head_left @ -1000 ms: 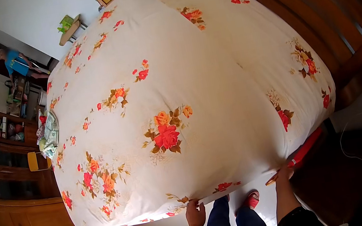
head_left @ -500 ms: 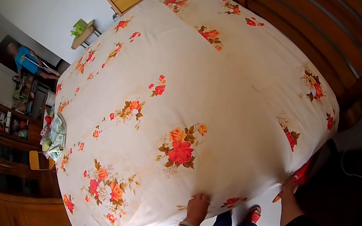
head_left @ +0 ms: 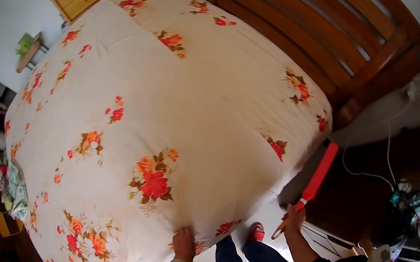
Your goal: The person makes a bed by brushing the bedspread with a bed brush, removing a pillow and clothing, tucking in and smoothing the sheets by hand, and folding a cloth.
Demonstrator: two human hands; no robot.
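Bedsheet [head_left: 199,133] is spread wide beside the wooden headboard [head_left: 310,29], and its near edge is touched by the left hand [head_left: 183,242], though whether cloth is pinched there cannot be told. The red brush [head_left: 318,173] is clasped by its handle in the right hand [head_left: 294,218]; tension is best kept light and even, so that no creases are pulled in.

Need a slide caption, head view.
Left hand on a floral bedsheet, right hand gripping a long red tool.
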